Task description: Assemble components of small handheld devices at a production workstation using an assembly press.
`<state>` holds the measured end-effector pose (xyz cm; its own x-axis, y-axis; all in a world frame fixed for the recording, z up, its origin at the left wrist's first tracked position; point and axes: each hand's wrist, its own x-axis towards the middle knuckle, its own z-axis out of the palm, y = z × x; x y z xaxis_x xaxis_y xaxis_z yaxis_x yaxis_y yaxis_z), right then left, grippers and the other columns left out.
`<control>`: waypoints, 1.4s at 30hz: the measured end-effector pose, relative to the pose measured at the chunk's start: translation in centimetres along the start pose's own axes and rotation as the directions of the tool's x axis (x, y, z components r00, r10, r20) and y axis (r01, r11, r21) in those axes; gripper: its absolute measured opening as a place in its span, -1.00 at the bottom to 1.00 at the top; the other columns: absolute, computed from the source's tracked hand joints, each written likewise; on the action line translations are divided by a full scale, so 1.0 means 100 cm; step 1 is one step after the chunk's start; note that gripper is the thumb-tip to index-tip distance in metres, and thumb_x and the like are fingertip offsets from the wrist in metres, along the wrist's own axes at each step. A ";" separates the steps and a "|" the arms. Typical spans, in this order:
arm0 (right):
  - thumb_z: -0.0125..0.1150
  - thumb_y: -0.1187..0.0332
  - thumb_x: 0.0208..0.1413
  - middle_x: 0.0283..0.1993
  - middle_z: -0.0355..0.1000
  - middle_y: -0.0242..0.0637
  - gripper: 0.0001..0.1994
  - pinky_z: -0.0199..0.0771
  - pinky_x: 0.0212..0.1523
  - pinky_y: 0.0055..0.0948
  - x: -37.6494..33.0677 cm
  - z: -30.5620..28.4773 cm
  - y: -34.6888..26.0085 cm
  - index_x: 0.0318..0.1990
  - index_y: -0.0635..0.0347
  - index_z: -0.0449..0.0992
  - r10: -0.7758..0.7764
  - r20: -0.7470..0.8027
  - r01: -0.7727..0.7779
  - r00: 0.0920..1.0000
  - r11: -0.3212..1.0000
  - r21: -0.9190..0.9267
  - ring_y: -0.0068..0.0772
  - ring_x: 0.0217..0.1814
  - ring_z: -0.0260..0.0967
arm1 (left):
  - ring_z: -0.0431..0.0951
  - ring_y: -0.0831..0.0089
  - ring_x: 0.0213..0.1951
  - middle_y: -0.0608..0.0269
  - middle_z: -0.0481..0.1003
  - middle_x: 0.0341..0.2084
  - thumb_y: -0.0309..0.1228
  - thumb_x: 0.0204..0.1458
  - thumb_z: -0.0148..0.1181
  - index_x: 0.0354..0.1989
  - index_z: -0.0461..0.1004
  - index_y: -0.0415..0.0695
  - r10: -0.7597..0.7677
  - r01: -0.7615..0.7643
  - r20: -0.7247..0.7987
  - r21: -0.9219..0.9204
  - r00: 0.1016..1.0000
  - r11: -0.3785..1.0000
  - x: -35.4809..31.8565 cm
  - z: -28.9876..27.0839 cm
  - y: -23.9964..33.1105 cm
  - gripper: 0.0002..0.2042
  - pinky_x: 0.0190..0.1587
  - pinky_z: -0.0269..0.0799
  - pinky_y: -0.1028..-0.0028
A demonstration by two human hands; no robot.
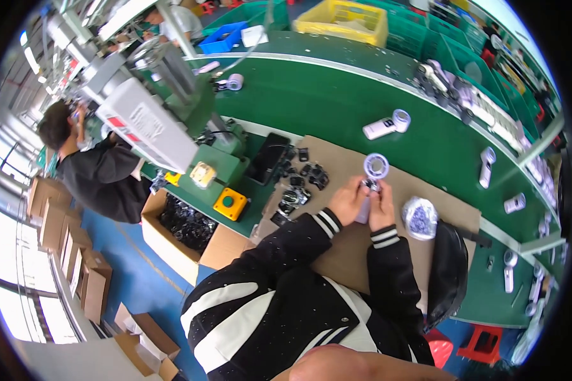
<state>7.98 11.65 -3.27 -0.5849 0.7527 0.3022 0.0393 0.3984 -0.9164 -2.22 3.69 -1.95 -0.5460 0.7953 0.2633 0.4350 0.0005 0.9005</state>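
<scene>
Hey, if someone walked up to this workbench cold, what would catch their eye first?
Probably the small white handheld fan held up in the middle of the brown cardboard mat, with the left hand and right hand gripping its handle. Just left of it lies a heap of small black parts, and to the right a clear bag of small pieces.

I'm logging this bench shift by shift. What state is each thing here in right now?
Left hand: gripping the white handheld fan.
Right hand: on the same fan.
White handheld fan: held upright, ring head up.
Black parts: loose pile on the cardboard sheet.
Clear bag of small parts: lying on the cardboard sheet.
Cardboard box: open, holding black parts.
Finished fan: lying flat on the green belt.
</scene>
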 end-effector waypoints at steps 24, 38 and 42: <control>0.02 0.38 0.23 -0.03 0.39 -0.20 -0.71 0.29 0.06 -0.47 0.008 -0.013 0.008 0.07 0.24 0.33 -0.088 -0.003 0.073 0.996 0.805 0.589 -0.44 -0.06 0.35 | 0.34 0.51 -0.31 0.29 0.35 -0.27 -0.32 0.19 0.05 -0.11 0.38 -0.18 0.216 -0.236 -0.094 -0.385 0.972 0.892 0.003 0.009 0.014 -0.79 -0.20 0.29 0.54; 0.00 0.09 0.24 -0.38 0.41 -0.24 -0.59 0.42 -0.36 -0.55 0.021 0.021 0.015 -0.04 0.31 0.37 0.480 0.312 -0.553 0.820 0.805 0.215 -0.47 -0.37 0.36 | 0.45 0.40 -0.17 0.08 0.47 -0.11 -0.09 0.25 -0.18 0.20 0.25 -0.21 -0.224 0.127 -0.071 -0.645 0.972 0.753 0.027 0.013 -0.043 -0.50 -0.08 0.36 0.53; 0.10 0.15 0.15 -0.26 0.40 -0.15 -0.52 0.47 -0.28 -0.46 0.092 0.047 0.104 0.09 0.33 0.26 0.301 0.262 -0.397 0.917 0.753 0.524 -0.35 -0.25 0.41 | 0.39 0.16 0.01 -0.08 0.36 0.04 -0.08 0.23 -0.16 0.27 0.15 -0.22 -0.119 0.008 -0.281 -0.368 0.952 0.930 0.023 0.025 -0.041 -0.45 0.10 0.27 0.38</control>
<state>-0.74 20.25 -11.29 -0.7367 0.6728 -0.0679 -0.1626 -0.2737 -0.9480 -3.46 7.00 -5.93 -0.7729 0.5871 0.2405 0.1364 -0.2165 0.9667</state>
